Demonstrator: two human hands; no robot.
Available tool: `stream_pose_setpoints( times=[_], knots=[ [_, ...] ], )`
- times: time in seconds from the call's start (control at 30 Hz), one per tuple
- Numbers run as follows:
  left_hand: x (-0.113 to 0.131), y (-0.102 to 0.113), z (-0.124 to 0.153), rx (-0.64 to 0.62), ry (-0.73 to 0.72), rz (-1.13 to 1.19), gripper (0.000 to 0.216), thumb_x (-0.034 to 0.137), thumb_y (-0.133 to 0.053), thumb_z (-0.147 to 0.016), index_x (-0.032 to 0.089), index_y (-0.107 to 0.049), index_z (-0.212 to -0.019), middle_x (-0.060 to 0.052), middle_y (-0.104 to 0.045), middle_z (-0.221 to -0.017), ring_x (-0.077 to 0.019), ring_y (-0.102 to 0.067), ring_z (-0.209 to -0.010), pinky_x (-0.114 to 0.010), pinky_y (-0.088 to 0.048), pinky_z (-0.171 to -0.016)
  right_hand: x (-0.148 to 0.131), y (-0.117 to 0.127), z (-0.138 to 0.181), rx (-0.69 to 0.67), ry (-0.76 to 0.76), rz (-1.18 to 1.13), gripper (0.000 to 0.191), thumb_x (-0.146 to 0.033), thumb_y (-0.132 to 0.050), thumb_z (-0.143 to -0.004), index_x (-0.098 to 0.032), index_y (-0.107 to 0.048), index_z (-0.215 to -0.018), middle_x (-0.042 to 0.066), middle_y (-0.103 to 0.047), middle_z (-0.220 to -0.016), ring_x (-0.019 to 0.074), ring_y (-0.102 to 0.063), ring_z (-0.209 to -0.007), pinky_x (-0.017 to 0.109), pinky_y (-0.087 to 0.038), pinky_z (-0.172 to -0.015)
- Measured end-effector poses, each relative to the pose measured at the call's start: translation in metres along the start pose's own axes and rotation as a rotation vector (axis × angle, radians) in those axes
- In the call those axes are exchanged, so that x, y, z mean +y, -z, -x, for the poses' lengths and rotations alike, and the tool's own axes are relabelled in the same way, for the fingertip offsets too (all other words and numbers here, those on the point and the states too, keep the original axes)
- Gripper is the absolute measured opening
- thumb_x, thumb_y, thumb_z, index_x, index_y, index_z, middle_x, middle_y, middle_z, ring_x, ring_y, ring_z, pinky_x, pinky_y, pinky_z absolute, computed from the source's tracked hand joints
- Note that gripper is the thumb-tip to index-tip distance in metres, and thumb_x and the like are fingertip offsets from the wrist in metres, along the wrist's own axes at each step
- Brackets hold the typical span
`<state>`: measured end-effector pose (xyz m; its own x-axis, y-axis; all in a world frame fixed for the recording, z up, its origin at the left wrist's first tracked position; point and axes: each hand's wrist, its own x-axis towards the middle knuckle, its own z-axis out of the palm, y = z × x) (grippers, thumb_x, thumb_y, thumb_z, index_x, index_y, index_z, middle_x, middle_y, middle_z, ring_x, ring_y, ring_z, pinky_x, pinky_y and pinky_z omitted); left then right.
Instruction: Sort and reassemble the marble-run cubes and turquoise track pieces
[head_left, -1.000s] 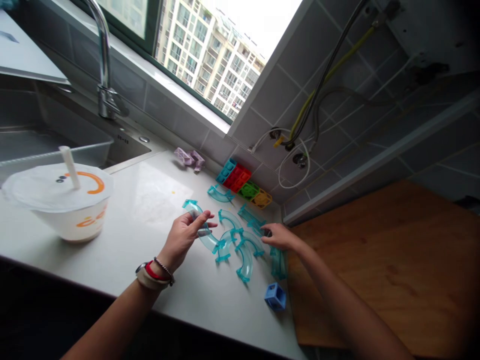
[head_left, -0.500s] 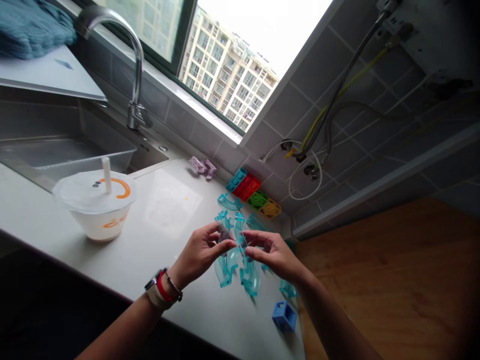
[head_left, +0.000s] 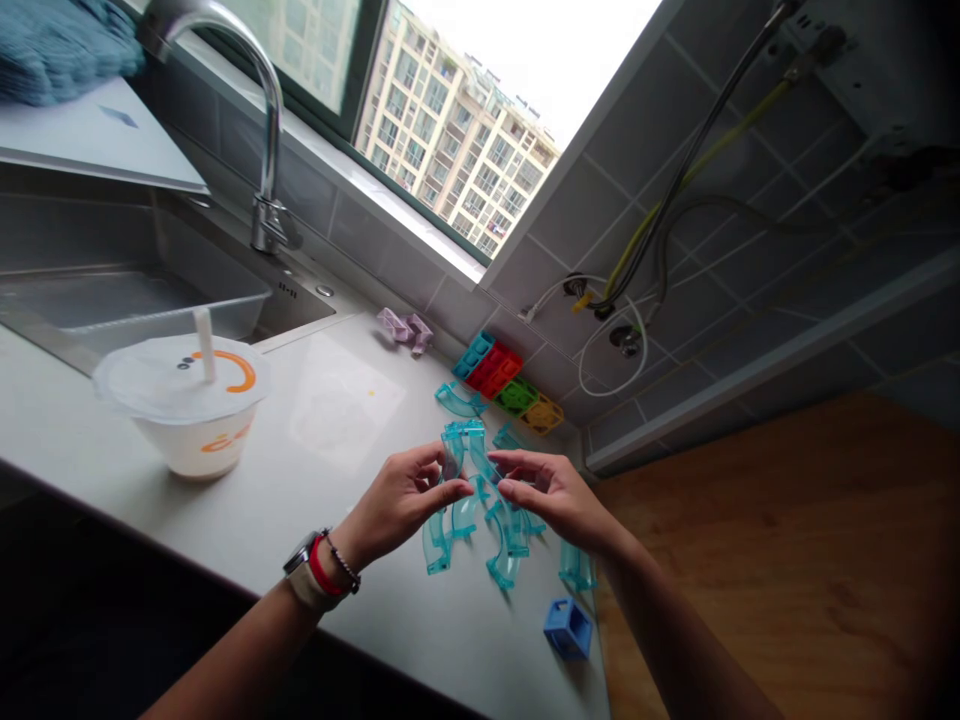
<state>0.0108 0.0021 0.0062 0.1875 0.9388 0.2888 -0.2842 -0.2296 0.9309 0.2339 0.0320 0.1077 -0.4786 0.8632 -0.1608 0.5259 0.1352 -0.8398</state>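
Note:
My left hand point(head_left: 405, 496) pinches a clear teal curved track piece point(head_left: 453, 452) between thumb and fingers. A second teal curved piece point(head_left: 480, 458) is in the fingertips of my right hand point(head_left: 553, 494). The top ends of both pieces meet, or very nearly so, above the counter. Below my hands lie several loose teal curved pieces point(head_left: 436, 545). Another teal curved piece point(head_left: 459, 401) rests beyond them, and more point(head_left: 577, 568) lie by the counter's right edge. Fingers partly cover both held pieces.
A blue hollow cube point(head_left: 568, 629) sits near the right edge of the white counter point(head_left: 337, 430). Joined coloured blocks point(head_left: 498, 372) and lilac pieces point(head_left: 405, 330) stand by the wall. At left are a lidded cup with a straw point(head_left: 187, 395), a sink point(head_left: 300, 315) and a tap point(head_left: 274, 130).
The upper ends of the two held curved pieces have come together, where a gap showed before. My right hand has shifted slightly to the right and up.

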Motion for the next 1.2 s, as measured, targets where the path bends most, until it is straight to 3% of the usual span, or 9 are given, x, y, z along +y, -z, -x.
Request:
stream_pose_setpoints(
  times=[0.3, 0.6, 0.87, 1.03, 1.13, 1.2],
  knots=[
    [-0.001, 0.0, 0.0, -0.011, 0.013, -0.004, 0.038, 0.054, -0.078, -0.084, 0.018, -0.072, -0.092, -0.006, -0.07, -0.085, -0.0191, -0.065, -0.072, -0.028, -0.053, -0.06, 0.003, 0.0, 0.0, -0.016, -0.033, -0.045, 0.05, -0.046, -0.081, -0.085, -0.023, -0.075, -0.129, 0.005, -0.072, -0.096, 0.0162, -0.063, -0.078, 0.029, -0.052, -0.07],
    [-0.001, 0.001, 0.0, -0.019, 0.018, -0.015, 0.039, 0.055, -0.079, -0.083, 0.018, -0.071, -0.091, -0.004, -0.068, -0.079, -0.0183, -0.064, -0.069, -0.027, -0.052, -0.058, 0.008, -0.008, 0.0, -0.028, -0.034, -0.079, 0.051, -0.047, -0.084, -0.083, -0.024, -0.075, -0.127, 0.006, -0.073, -0.103, 0.0178, -0.065, -0.082, 0.029, -0.053, -0.07],
    [-0.002, 0.011, 0.0, -0.075, 0.071, -0.006, 0.034, 0.049, -0.073, -0.091, 0.018, -0.061, -0.085, -0.001, -0.066, -0.076, -0.0126, -0.054, -0.063, -0.024, -0.044, -0.056, 0.009, 0.002, 0.004, -0.007, -0.045, -0.063, 0.046, -0.047, -0.083, -0.084, -0.023, -0.077, -0.123, 0.006, -0.072, -0.099, 0.0187, -0.065, -0.084, 0.029, -0.053, -0.07],
    [0.0, 0.013, -0.001, -0.127, 0.096, 0.048, 0.037, 0.052, -0.068, -0.095, 0.018, -0.057, -0.084, -0.005, -0.071, -0.082, -0.0129, -0.058, -0.066, -0.024, -0.05, -0.058, 0.008, 0.005, 0.006, -0.049, -0.052, -0.019, 0.048, -0.048, -0.082, -0.084, -0.022, -0.076, -0.124, 0.007, -0.073, -0.1, 0.021, -0.067, -0.087, 0.031, -0.054, -0.072],
    [-0.002, 0.013, -0.003, -0.17, 0.134, 0.134, 0.041, 0.057, -0.065, -0.095, 0.018, -0.057, -0.086, -0.006, -0.073, -0.085, -0.0119, -0.061, -0.057, -0.023, -0.051, -0.052, 0.006, 0.006, 0.006, -0.052, 0.011, 0.107, 0.049, -0.046, -0.083, -0.084, -0.022, -0.073, -0.126, 0.008, -0.074, -0.104, 0.0228, -0.069, -0.09, 0.034, -0.057, -0.077],
    [-0.003, 0.013, -0.004, -0.162, 0.194, 0.219, 0.044, 0.061, -0.061, -0.096, 0.018, -0.057, -0.088, -0.007, -0.074, -0.085, -0.0109, -0.061, -0.049, -0.022, -0.048, -0.046, 0.006, 0.006, 0.006, -0.011, 0.145, 0.272, 0.046, -0.04, -0.084, -0.083, -0.024, -0.072, -0.125, 0.009, -0.074, -0.109, 0.0249, -0.07, -0.099, 0.038, -0.058, -0.086]
  ],
)
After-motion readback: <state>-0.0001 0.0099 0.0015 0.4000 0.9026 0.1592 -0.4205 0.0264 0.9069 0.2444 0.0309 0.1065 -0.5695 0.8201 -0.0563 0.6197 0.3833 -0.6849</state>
